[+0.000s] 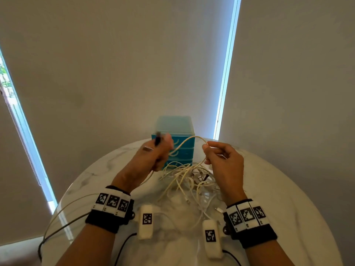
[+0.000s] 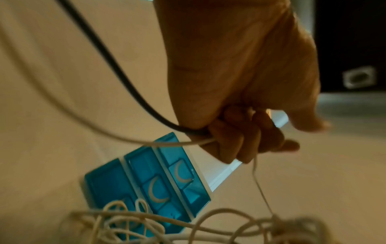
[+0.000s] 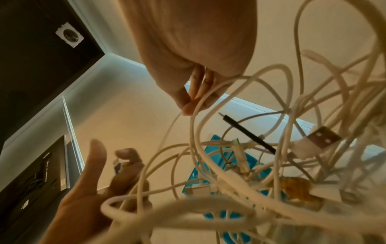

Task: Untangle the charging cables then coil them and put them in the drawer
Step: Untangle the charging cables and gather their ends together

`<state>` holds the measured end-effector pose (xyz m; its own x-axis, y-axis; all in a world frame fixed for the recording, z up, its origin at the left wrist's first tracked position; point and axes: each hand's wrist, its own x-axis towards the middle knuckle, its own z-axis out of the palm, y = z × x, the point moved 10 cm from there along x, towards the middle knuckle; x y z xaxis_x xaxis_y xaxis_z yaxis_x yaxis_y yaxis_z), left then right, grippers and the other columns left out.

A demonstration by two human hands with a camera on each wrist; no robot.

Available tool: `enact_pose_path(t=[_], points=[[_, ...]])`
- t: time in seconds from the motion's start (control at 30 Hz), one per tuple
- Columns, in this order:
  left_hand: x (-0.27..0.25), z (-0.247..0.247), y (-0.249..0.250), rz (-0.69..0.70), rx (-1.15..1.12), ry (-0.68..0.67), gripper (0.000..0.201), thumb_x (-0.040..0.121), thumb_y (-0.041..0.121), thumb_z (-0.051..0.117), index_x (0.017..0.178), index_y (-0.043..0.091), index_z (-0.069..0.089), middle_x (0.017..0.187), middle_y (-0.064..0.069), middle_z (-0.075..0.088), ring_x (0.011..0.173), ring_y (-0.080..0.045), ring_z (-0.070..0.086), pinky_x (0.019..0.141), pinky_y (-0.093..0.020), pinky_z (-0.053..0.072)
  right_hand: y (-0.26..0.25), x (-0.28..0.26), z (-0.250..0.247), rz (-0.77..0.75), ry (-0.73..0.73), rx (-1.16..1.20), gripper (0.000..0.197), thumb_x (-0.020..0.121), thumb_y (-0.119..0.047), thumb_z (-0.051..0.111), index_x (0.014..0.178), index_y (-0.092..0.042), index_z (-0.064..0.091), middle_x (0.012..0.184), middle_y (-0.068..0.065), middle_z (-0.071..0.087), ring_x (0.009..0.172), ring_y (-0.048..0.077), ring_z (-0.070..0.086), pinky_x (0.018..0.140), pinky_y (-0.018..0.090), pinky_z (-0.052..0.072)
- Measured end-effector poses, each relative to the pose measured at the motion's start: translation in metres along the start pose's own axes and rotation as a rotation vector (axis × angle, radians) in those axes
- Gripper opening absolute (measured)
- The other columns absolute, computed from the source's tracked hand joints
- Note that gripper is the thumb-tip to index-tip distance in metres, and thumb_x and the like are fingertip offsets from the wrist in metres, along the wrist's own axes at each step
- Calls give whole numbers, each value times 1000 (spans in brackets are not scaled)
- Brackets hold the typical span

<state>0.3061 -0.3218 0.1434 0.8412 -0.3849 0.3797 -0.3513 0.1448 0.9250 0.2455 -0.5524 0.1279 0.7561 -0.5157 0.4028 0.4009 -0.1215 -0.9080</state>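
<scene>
My left hand (image 1: pixel 153 156) is up at 11 o'clock, grip curled round a black cable (image 2: pixel 117 69) and a white cable (image 1: pixel 184 142), plugs poking out the top. That white cable arcs over to my right hand (image 1: pixel 222 160) at 1 o'clock, thumb and forefinger pinching it, other fingers loose. The tangle of cables (image 1: pixel 192 179) lies mid-worktop (image 1: pixel 278 189), just below both hands. The blue drawer unit (image 1: pixel 173 131) stands at 12 o'clock behind it, drawers closed.
</scene>
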Motion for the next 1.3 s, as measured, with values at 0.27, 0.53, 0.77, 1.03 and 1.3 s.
enact_pose_path(t=[0.27,0.53,0.77,1.03,1.3], points=[[0,23,-6,54,486,-87,34,79,42,93,103,31,72,66,-3,43,62,-17,38,63,-32,35,-2,-2,27,123,-146,394,12,100,-16,76,104,-8,68,83,6,72,72,14,68,72,26,59],[0,19,6,146,552,41,16,87,48,84,94,33,81,80,3,74,74,-15,66,75,-28,53,-9,-8,41,91,-306,382,17,96,-14,78,106,-8,66,106,7,76,88,20,76,80,33,64],[-1,-22,11,191,277,308,15,92,40,84,95,25,83,70,-11,62,69,-27,65,76,-39,61,31,-12,50,14,-545,-418,15,88,-9,87,90,-19,76,87,-4,79,75,7,76,72,28,60],[-4,6,17,191,181,196,16,92,33,82,100,19,83,83,-31,56,78,-21,64,82,-28,61,10,-17,55,-88,-448,-343,22,91,-42,85,106,-30,75,93,-12,74,80,2,70,62,13,55],[3,19,-8,97,458,-7,33,86,35,89,116,34,77,61,17,58,59,0,52,67,-13,45,-15,-6,26,-208,-183,-241,11,91,-38,86,99,-30,85,92,-16,81,92,-4,72,82,11,56]])
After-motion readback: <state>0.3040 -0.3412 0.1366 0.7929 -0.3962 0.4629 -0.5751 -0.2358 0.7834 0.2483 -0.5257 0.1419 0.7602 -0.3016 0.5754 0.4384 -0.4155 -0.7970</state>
